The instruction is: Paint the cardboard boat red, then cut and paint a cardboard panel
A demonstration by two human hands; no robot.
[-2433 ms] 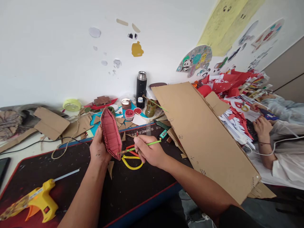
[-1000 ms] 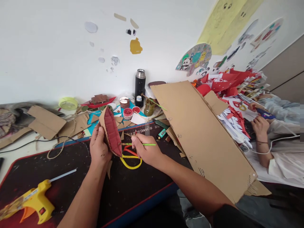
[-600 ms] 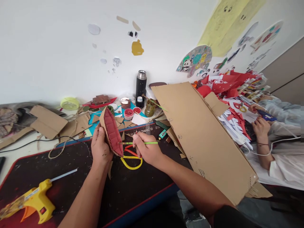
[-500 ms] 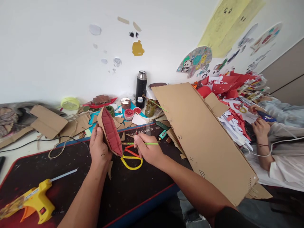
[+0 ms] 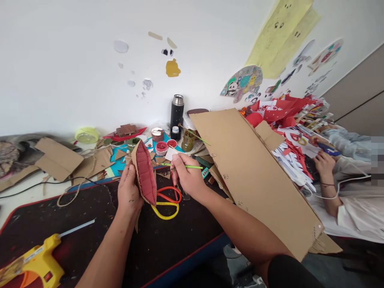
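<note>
Boat-shaped cardboard piece (image 5: 146,172): one, raised over the tabletop (image 5: 27,198), grasped round its outer side by the left hand (image 5: 130,190). Inner face red throughout, as far as it shows; visible outer wall bare brown. Green-handled brush (image 5: 193,166): one, pinched in the right hand (image 5: 187,178), tip near the rim, contact unclear. Tub of red paint (image 5: 162,149): open, behind. Status, judged: inside largely coated, outside uncoated.
</note>
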